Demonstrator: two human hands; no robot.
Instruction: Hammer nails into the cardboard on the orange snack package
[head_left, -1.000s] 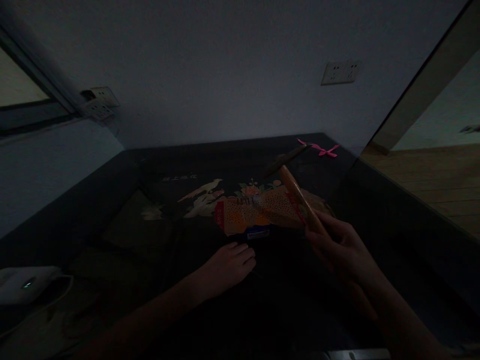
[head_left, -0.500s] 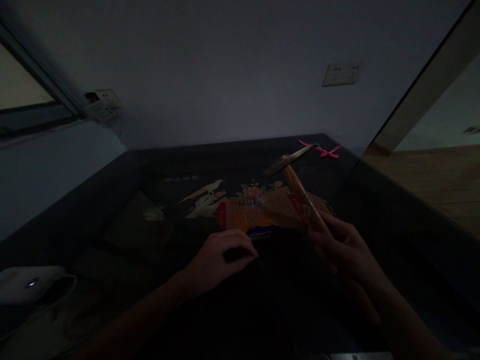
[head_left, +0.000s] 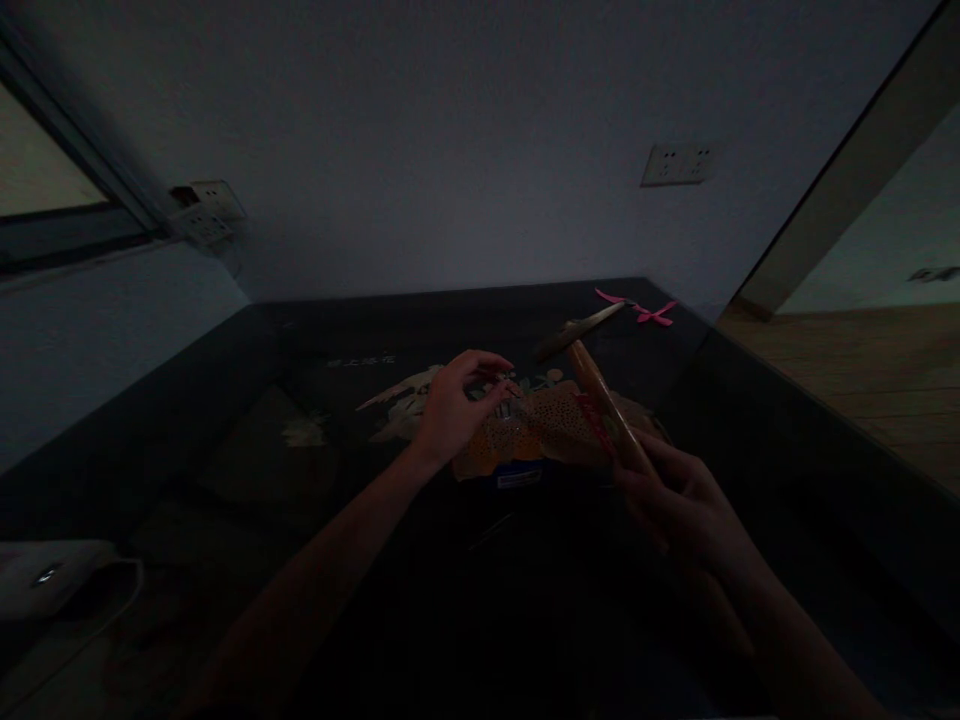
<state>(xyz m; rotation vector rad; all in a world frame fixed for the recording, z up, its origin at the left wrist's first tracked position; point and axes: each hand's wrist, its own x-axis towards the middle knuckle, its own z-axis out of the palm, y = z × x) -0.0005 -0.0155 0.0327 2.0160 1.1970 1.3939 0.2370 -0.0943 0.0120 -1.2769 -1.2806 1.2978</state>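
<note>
My right hand [head_left: 686, 500] is wrapped round the wooden handle of a hammer [head_left: 592, 375], whose metal head points up and away. My left hand [head_left: 465, 400] is over a perforated orange-brown packet [head_left: 555, 420] with red parts, its thumb and fingertips apart near small dark pins lying on the packet. Whether the fingertips touch a pin is too dim to tell. A blue label [head_left: 519, 475] shows at the packet's near edge. Closer to me, a thin nail-like piece [head_left: 491, 531] lies on the dark tabletop [head_left: 450, 620].
A pink ribbon [head_left: 654, 315] lies at the back right of the table. A white device with a cable [head_left: 52, 577] is at the lower left. Behind the table stands a wall with sockets [head_left: 677, 164]. Bird and flower pictures decorate the tabletop.
My left hand has moved forward from the near side of the packet to above it. A thin piece now shows on the table where that hand was. My right hand still holds the hammer.
</note>
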